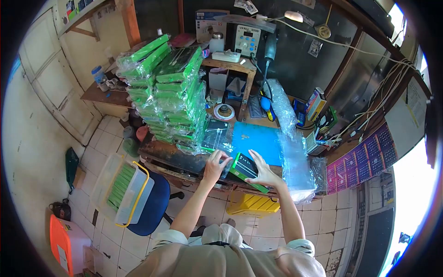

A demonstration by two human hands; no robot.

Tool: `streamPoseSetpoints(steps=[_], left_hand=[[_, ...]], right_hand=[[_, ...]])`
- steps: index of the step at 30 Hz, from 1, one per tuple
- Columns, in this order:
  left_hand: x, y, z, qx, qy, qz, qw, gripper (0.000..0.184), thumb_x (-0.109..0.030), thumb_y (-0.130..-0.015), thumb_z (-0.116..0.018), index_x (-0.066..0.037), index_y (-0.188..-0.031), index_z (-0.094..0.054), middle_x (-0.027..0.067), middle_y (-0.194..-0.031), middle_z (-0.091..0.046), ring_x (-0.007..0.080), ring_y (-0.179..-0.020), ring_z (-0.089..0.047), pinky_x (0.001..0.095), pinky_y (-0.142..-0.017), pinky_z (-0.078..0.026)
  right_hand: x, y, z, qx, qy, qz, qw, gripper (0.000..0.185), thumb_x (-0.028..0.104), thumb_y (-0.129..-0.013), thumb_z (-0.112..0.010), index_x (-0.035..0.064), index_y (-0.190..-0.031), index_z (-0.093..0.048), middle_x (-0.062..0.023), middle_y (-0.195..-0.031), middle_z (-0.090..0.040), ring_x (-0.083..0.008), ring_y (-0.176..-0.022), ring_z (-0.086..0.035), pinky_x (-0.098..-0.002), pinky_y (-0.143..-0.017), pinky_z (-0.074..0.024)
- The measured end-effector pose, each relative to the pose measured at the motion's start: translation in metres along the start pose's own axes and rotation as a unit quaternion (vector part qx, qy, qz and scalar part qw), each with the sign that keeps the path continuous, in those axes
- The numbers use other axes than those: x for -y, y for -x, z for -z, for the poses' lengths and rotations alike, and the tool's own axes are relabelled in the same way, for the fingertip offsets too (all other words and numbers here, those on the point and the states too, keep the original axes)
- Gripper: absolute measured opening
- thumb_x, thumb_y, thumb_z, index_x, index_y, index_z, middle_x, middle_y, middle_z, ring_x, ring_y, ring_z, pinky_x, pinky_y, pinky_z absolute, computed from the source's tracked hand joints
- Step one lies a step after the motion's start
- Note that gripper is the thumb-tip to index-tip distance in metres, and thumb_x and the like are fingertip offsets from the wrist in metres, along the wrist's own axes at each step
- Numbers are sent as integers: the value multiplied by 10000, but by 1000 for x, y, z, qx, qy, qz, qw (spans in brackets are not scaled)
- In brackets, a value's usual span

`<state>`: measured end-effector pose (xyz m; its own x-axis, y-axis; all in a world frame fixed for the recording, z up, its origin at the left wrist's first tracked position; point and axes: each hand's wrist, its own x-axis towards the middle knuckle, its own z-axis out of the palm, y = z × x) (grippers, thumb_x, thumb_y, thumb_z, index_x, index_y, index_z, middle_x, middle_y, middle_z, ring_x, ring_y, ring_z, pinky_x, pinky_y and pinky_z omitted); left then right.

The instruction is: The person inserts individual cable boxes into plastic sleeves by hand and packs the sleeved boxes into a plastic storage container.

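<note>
A flat green-and-black box lies tilted at the front edge of the bench, over the near side of a blue mat. My right hand grips it from the right, with the thumb low on its face and the fingers along the far side. Just left of the box is my left hand, its fingertips pinched together; whatever they hold is too small to make out. A plastic-wrapped dark box rests behind my left hand, beside the tall stack of green boxes in clear wrap.
Clear plastic sheeting hangs over the bench's right edge. A hot-air station stands on a wooden shelf behind. To the left, a clear bin of green boxes sits on a blue chair. Below is a yellow crate.
</note>
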<state>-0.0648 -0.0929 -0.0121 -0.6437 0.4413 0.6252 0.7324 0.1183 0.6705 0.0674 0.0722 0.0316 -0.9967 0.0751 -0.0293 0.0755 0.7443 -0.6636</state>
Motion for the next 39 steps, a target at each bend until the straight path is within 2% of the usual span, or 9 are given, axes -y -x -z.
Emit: streamPoseSetpoints(steps=[2, 5, 7, 12, 18, 22, 24, 30, 39], left_hand=[[2, 2, 0, 1, 7, -2, 1000, 191, -81, -683, -691, -27, -730, -513, 73, -707, -534, 223, -656, -558, 315, -570, -443], [2, 2, 5, 7, 20, -8, 1000, 180, -69, -682, -687, -30, -740, -521, 73, -716, -540, 222, -664, -560, 313, -574, -444], [0, 2, 7, 14, 27, -12, 999, 173, -62, -683, -684, -32, -748, -527, 73, -723, -545, 222, -668, -562, 311, -577, -445], [-3, 6, 7, 33, 58, -34, 997, 151, -42, -688, -672, -38, -785, -557, 64, -749, -562, 223, -696, -572, 308, -593, -452], [-5, 9, 9, 43, 83, -49, 994, 135, -22, -695, -653, -40, -799, -567, 66, -776, -572, 225, -702, -574, 308, -595, -454], [-6, 15, 11, 22, 54, -40, 997, 149, 13, -692, -636, -44, -814, -571, 66, -756, -567, 224, -697, -579, 306, -597, -460], [-5, 21, 9, -24, 30, 21, 999, 151, 32, -675, -629, -33, -795, -566, 82, -736, -564, 222, -686, -581, 301, -600, -462], [2, 27, 0, -68, -24, 57, 996, 138, 5, -658, -632, -43, -736, -529, 66, -695, -543, 212, -634, -573, 316, -567, -460], [-8, 29, 1, -86, 41, 89, 991, 141, 13, -663, -640, -30, -732, -524, 74, -680, -558, 217, -617, -580, 319, -562, -459]], right_hand=[[-6, -3, -5, 14, 22, -17, 1000, 972, 407, -591, -686, 194, -1382, -161, -86, -1411, -188, -345, -1199, -291, -493, -977, -227], [0, -5, -5, 52, 53, -63, 995, 958, 403, -585, -681, 208, -1379, -182, -76, -1406, -208, -337, -1148, -326, -476, -953, -250], [-1, -3, -9, 28, 69, -44, 996, 951, 404, -577, -679, 217, -1376, -198, -64, -1387, -244, -340, -1110, -345, -467, -928, -265], [-1, -3, -17, -8, 75, -27, 997, 966, 409, -560, -690, 228, -1375, -204, -163, -1241, -331, -351, -1112, -329, -472, -911, -274], [0, -5, -19, -11, 90, -31, 995, 892, 404, -558, -691, 268, -1342, -286, -175, -1207, -328, -356, -1112, -322, -477, -902, -283], [3, -2, -24, -66, 112, -31, 991, 829, 387, -562, -692, 264, -1308, -352, -165, -1202, -337, -340, -1108, -332, -470, -895, -289], [7, -1, -24, -107, 104, -24, 988, 791, 370, -564, -696, 257, -1285, -390, -157, -1195, -353, -325, -1104, -343, -464, -886, -297], [16, -2, -30, -150, 136, -33, 979, 769, 367, -564, -695, 243, -1272, -421, -157, -1192, -372, -320, -1094, -358, -463, -867, -318], [27, -3, -42, -185, 109, -84, 973, 741, 379, -572, -684, 213, -1255, -449, -179, -1182, -373, -340, -1077, -380, -496, -840, -339]])
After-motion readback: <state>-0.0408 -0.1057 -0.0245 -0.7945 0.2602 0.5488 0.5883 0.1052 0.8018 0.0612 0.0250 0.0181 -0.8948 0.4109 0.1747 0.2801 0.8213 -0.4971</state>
